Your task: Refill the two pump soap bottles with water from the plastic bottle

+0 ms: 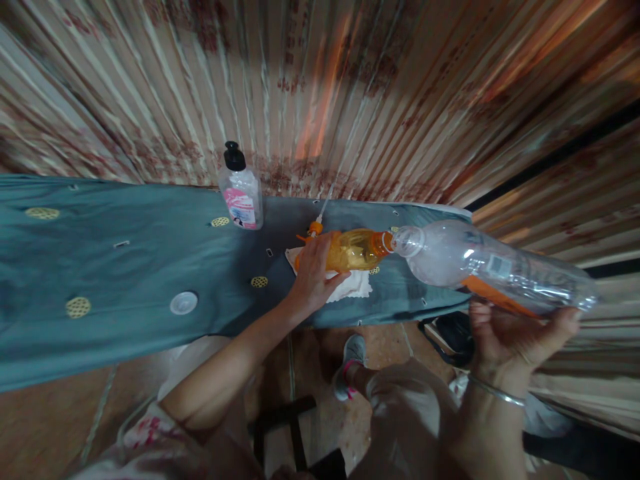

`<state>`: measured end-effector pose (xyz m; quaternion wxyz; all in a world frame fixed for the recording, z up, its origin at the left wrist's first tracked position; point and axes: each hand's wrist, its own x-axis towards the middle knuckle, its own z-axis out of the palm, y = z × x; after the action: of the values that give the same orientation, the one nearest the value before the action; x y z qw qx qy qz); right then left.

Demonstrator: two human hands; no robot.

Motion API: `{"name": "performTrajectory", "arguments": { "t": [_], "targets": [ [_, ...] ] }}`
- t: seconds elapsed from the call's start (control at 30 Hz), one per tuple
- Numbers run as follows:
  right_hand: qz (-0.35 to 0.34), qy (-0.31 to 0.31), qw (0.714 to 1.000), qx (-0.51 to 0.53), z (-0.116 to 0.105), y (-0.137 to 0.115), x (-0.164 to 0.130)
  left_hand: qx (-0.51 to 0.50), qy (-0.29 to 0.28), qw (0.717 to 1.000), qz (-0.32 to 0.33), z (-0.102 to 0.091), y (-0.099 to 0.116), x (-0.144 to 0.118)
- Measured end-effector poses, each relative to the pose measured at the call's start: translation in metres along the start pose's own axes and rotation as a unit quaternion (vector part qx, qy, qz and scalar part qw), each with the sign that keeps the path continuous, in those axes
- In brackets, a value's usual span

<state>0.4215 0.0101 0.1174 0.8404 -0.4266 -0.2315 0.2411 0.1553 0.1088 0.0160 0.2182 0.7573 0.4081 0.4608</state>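
Note:
My left hand (313,275) is wrapped round an amber see-through bottle (356,249), whose neck points right. Lying almost on its side, a large clear plastic bottle (493,257) with an orange label rests in my right hand (517,337), the fingers curled under it. The two bottle mouths meet or nearly meet; I cannot tell if they touch. Beyond my left hand is an orange pump top (315,229) with a thin clear tube. Under the amber bottle a white cloth or tissue (353,287) shows on the teal tablecloth (135,267).
A clear pump bottle (243,193) with a black top and pink label stands at the back of the table. Nearer the front lies a round white lid (184,303). A pleated curtain (280,100) hangs behind. A black bag (450,337) sits below the table's right end.

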Motion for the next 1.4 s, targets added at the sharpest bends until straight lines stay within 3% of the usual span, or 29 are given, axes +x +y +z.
{"name": "performTrajectory", "arguments": {
  "t": [0.33, 0.7, 1.3, 1.4],
  "targets": [
    [0.011, 0.026, 0.999, 0.039, 0.0022, -0.0007, 0.0001, 0.006, 0.006, 1.000, 0.021, 0.0019, -0.0029, -0.0013],
    [-0.005, -0.014, 1.000, 0.018, 0.0001, 0.0012, 0.0004, -0.004, 0.002, 1.000, 0.013, 0.0018, -0.0029, -0.0009],
    [0.002, -0.021, 0.999, 0.033, -0.0025, 0.0008, 0.0001, -0.002, 0.001, 1.000, 0.005, 0.0016, -0.0019, -0.0013],
    [0.006, 0.001, 0.999, 0.046, -0.0034, 0.0011, 0.0004, 0.000, -0.001, 1.000, 0.003, 0.0014, -0.0014, -0.0010]
  ]
}}
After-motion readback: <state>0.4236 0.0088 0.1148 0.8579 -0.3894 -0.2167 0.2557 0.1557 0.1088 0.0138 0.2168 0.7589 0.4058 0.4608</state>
